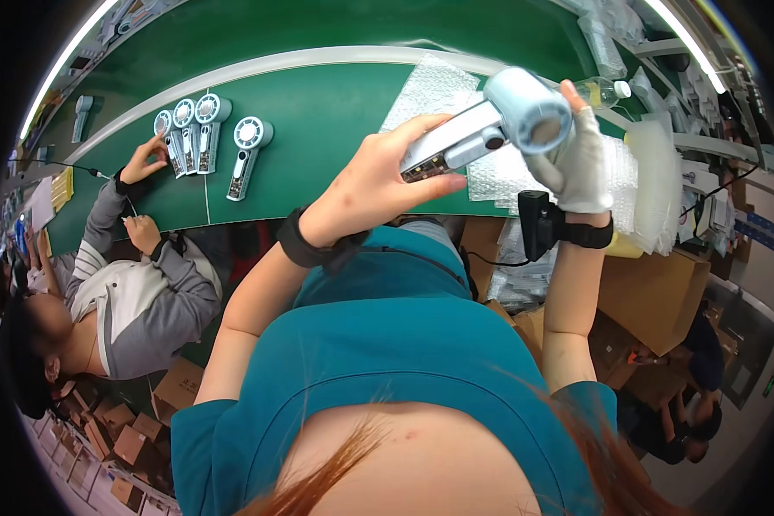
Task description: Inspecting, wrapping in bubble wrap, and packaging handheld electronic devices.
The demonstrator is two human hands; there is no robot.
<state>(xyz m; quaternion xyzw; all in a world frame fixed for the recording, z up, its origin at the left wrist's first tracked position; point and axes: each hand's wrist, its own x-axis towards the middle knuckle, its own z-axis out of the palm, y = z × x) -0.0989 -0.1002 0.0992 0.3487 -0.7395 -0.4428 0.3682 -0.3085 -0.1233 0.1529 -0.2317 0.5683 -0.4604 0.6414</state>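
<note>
A light blue handheld fan (466, 138) is raised above the green bench, tilted, its round head up and to the right. The lower handle is uncovered, and a circuit board shows inside it. My left hand (383, 176) is closed around the handle, thumb below and fingers above. At the fan's head is my right hand (579, 163), in a white glove with bare fingertips. It cups the head from the right side, and some of its fingers are hidden behind it. Bubble wrap sheets (423, 93) lie on the bench beneath and behind the fan.
To the left stand several similar fans, one (248, 146) apart from the group. A co-worker's hand (144, 160) touches that group. A stack of bubble wrap bags (660, 181) and a clear bottle (606, 91) are at right. Cardboard boxes (654, 297) stand below the bench edge.
</note>
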